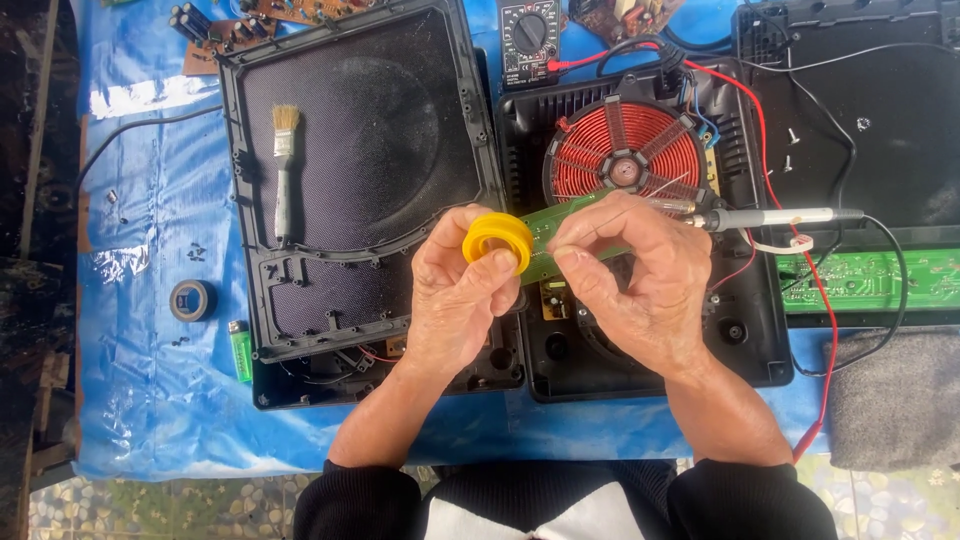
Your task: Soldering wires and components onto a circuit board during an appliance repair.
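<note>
Hands are working close together above the opened black induction cooker base (640,340) on the blue-covered desk (150,400). The left hand (455,300) is pinching a small round yellow plastic spool (497,240), probably solder, between thumb and fingers. The right hand (635,275) is gripping a narrow green printed circuit board (545,232) by its edge, and seems also to be steadying the grey-handled soldering iron (770,217). The board is looking light, stiff and fragile, best held by its bare edges; the spool is light and smooth. A red copper coil (625,150) is lying just behind them.
</note>
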